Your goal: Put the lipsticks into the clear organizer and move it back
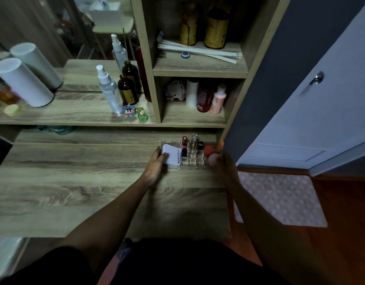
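Gripping of the clear organizer (192,159) at both ends is observed. The left hand (154,165) is closed on its left end, with the thumb laid on a white packet (172,155) marked "4U2skin" that stands tilted in the left compartment. The right hand (225,167) is held against the right end; its fingers are curled there, but whether they actually clamp the wall cannot be told in the dim light.

The organizer is seen resting on the wooden desk (74,182), near the desk's far right corner, just in front of the shelf unit (198,73). Three lipsticks are seen upright in the small slots of the middle section: a pink-red one (184,141) at the left, a silver-capped one (194,140) beside it, and a dark one (200,146) to the right. Rounded pink and orange items (211,156) are noted in the right section, partly hidden by the right hand; they cannot be identified.

On the ledge behind the desk, a clear spray bottle (108,89), a brown glass bottle (127,89) and two small figurines (136,113) are recorded, well apart from the organizer. A patterned mat (280,198) lies on the floor to the right of the desk.
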